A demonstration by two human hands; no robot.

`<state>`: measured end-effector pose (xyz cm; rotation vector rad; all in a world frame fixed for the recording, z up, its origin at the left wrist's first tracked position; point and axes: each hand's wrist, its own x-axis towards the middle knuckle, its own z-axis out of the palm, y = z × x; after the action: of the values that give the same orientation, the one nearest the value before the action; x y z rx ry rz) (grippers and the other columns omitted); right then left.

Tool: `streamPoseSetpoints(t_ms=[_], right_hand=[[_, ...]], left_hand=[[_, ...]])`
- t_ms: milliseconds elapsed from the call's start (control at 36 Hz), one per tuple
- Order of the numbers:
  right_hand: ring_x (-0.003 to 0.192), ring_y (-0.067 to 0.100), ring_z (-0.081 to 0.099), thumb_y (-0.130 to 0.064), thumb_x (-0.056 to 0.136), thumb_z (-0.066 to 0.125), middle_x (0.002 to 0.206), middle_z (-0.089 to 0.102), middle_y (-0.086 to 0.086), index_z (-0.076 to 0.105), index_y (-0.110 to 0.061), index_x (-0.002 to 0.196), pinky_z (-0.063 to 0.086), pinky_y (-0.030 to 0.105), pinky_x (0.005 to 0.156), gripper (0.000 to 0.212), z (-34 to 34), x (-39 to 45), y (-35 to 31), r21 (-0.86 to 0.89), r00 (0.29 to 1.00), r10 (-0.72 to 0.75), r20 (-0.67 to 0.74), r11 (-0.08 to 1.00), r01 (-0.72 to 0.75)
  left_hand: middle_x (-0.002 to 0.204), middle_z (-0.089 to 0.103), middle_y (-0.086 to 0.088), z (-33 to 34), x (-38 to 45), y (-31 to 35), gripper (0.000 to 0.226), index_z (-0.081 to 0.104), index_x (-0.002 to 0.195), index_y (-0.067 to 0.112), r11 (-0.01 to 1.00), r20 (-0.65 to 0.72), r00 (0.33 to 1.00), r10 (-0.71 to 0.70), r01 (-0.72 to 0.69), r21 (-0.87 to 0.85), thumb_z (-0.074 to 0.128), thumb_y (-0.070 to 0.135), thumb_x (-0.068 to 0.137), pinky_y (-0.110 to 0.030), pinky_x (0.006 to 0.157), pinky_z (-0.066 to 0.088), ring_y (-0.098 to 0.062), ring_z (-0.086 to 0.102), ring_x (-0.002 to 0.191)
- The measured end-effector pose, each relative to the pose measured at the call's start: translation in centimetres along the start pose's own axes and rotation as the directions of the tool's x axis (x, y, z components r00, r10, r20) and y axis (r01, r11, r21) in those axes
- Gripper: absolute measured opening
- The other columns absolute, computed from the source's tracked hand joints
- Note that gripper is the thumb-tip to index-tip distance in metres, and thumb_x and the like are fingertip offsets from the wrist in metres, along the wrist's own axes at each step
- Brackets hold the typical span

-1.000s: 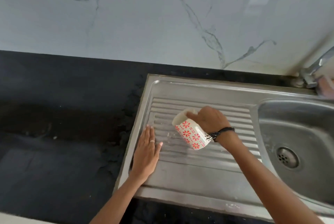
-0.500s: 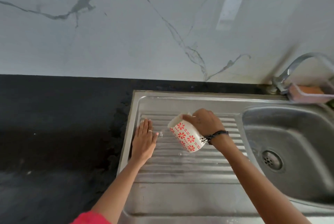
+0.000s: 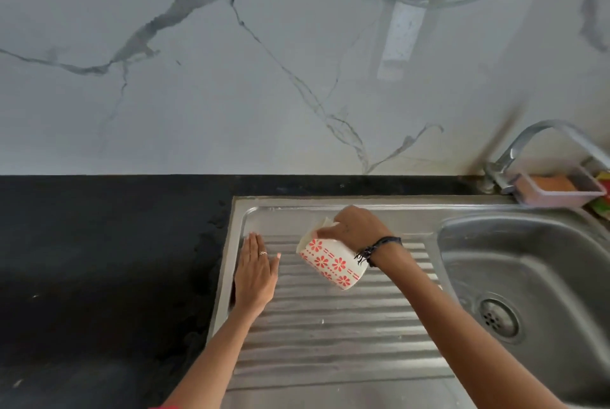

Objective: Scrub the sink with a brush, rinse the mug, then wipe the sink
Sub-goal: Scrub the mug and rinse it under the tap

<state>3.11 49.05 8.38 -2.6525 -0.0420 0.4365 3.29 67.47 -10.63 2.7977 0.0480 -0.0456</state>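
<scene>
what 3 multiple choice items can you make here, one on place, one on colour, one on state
1. Where is the left hand?
A. flat on the drainboard
B. in the basin
C. on the tap

2. What colour is the pattern on the mug?
A. blue
B. red
C. green

3. How is the mug held?
A. upright on the counter
B. upside down in the basin
C. tilted over the drainboard, in the right hand

Answers:
1. A, the palm lies on the ridged steel near its left edge.
2. B, red flowers and dashes on white.
3. C, its mouth points up and left, away from the person, its base down toward the wrist, and the hand grips it at the rim.
</scene>
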Motion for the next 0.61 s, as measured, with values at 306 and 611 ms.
streamPoseSetpoints(t_ms=[306,611], right_hand=[[0.051,0.007,0.047,-0.04,0.09,0.055,0.065,0.057,0.002,0.053,-0.016,0.057,0.034,0.019,0.051,0.041,0.1,2.5,1.3,0.299,0.983,0.054,-0.173,0.954,0.0],[0.049,0.01,0.045,-0.032,0.089,0.053,0.061,0.052,0.0,0.046,-0.015,0.058,0.028,0.017,0.044,0.037,-1.1,6.7,-0.1,0.08,0.993,0.052,-0.102,0.996,-0.044]], left_hand=[[0.149,-0.02,0.006,-0.7,5.3,-0.5,0.08,-0.013,0.142,0.02,0.961,0.033,0.97,0.241,-0.234,-0.147,-0.023,0.067,0.078,-0.02,0.11,-0.015,-0.006,-0.017,0.139],[0.155,-0.013,-0.006,-1.1,8.7,1.2,0.07,-0.01,0.145,0.009,0.955,-0.112,0.993,-0.041,0.006,-0.296,0.005,0.056,0.095,-0.025,0.114,-0.006,-0.019,-0.007,0.145]])
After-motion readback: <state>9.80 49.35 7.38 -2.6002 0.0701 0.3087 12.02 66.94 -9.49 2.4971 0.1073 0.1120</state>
